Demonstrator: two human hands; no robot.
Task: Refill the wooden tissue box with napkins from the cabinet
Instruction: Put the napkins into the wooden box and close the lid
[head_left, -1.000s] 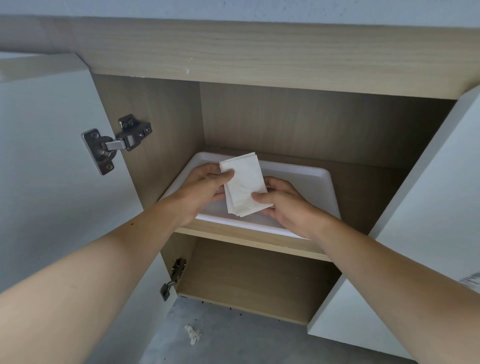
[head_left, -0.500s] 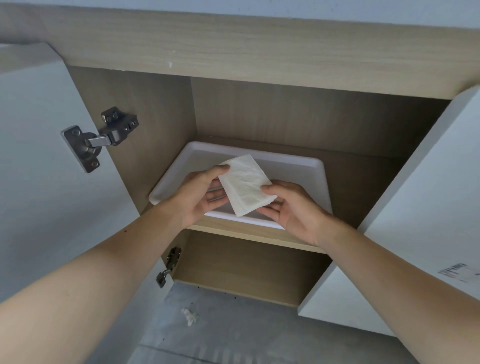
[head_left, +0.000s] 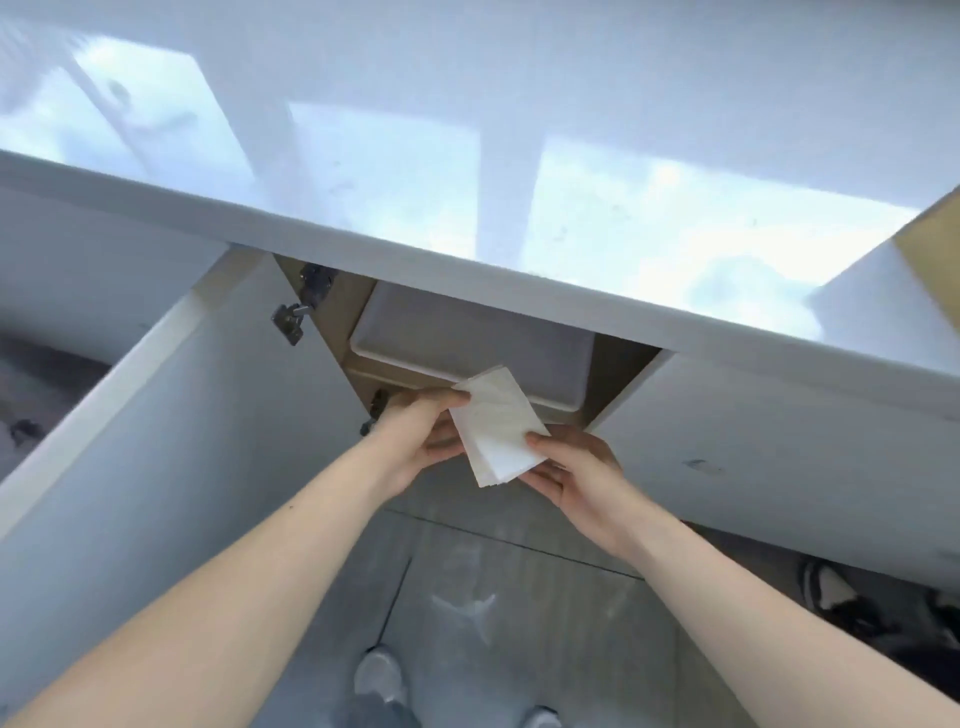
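Bright, cool daylight glares off the glossy white countertop, mirroring window panes; the whole frame is motion-blurred, edges bending wide-angle.

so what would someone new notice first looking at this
Probably the stack of white napkins at centre, held between the left hand and right hand just in front of the open cabinet. Behind it a white tray sits on the shelf, under the glossy white countertop that fills the top of the view.

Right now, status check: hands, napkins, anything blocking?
Left hand and right hand both gripping the napkins. Stack clear of the tray, out in front of the cabinet. Both doors open, counter edge overhead.
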